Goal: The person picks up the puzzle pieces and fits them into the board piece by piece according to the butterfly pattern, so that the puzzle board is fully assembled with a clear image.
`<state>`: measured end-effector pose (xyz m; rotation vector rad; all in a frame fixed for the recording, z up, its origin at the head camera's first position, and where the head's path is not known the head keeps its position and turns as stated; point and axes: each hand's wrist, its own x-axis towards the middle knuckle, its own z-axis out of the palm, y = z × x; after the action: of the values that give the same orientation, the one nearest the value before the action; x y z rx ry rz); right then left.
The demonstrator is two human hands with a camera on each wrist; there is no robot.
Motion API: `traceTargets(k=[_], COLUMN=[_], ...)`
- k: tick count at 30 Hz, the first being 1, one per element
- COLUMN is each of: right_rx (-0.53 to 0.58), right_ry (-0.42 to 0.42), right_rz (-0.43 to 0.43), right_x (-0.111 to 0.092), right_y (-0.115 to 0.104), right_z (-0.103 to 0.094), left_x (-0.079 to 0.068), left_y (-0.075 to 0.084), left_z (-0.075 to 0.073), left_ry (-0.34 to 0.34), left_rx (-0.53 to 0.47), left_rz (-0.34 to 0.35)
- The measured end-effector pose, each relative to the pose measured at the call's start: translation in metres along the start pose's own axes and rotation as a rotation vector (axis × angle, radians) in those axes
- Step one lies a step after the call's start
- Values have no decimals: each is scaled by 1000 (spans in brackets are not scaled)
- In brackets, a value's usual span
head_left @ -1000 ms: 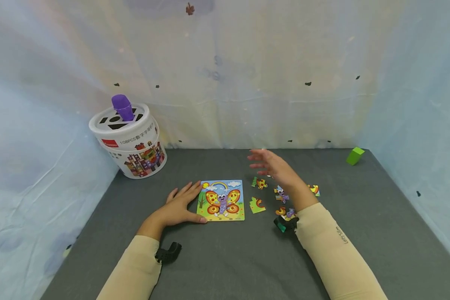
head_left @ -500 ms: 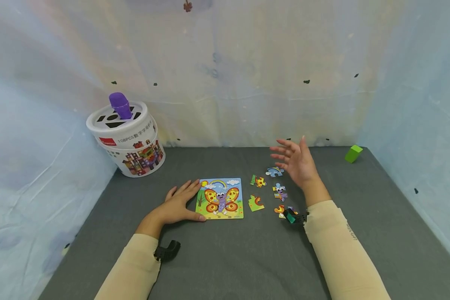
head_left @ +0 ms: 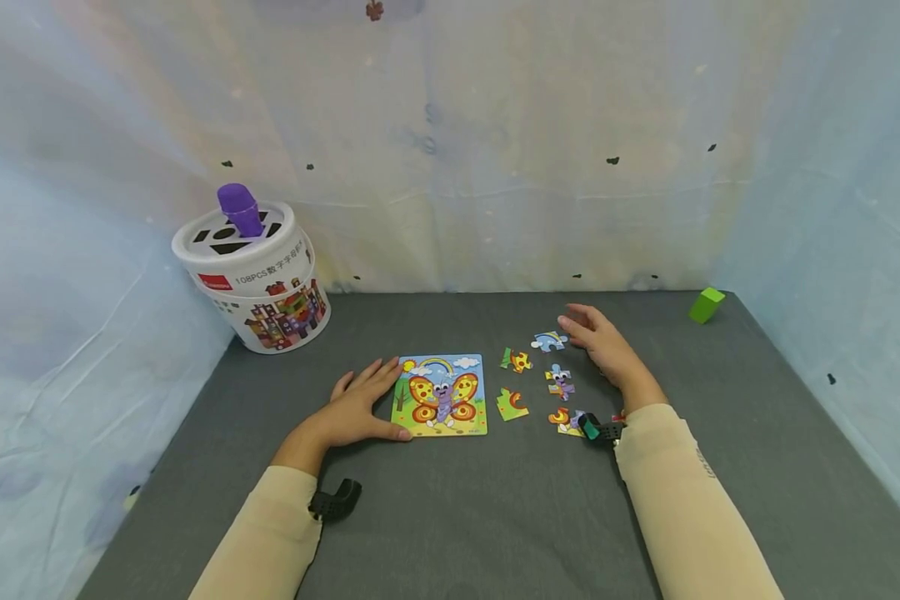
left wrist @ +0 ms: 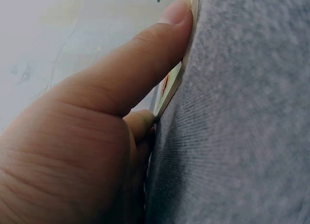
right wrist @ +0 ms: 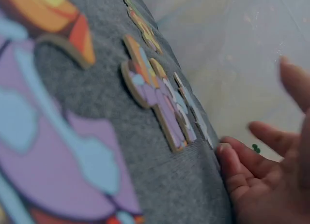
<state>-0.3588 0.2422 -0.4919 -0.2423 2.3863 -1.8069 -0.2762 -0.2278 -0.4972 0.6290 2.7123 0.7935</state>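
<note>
A square butterfly puzzle [head_left: 444,398] lies flat on the dark cloth. My left hand [head_left: 348,414] rests at its left side, fingers spread, with the thumb touching the lower left corner. In the left wrist view the thumb [left wrist: 140,54] presses along the board's edge. To the right of the board several loose puzzle pieces lie apart. My right hand [head_left: 603,346] is low at the right of the blue rainbow piece [head_left: 547,341]; its thumb and index fingertips are close to that piece's right end. In the right wrist view contact with the blue piece [right wrist: 191,105] is hard to tell.
Other loose pieces are a green and red corner piece [head_left: 512,406], a purple face piece [head_left: 560,382] and a yellow wing piece [head_left: 516,360]. A white bucket [head_left: 255,279] with a purple block [head_left: 241,210] stands back left. A green block [head_left: 707,306] sits back right.
My right hand has swung right from above the pieces, turned, and come down beside the blue rainbow piece. My left hand stays on the puzzle's left side. The pieces have not visibly moved.
</note>
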Motion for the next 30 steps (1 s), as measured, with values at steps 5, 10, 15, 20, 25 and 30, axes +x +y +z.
traceTargets(k=[5,10,15,20,25,30], right_rx=[-242,-516,-598,-498,-463,-481], right_ry=[-36,-60,-49,1,31,9], right_rz=[-9,-94,-87,-29,-4,-23], right_x=[3,8,7,6,5,4], right_y=[4,5,3,1,-3,-11], right_z=[3,7,11,13,15,20], left_x=[0,0,0,1,0,-1], left_y=[-1,0,1,0,1,2], left_z=[0,1,1,1,1,-1], left_ry=[5,4,2,4,3,2], left_rx=[0,1,1,5,11,4], left_rz=[-3,-6,-7,-10,-11,-9])
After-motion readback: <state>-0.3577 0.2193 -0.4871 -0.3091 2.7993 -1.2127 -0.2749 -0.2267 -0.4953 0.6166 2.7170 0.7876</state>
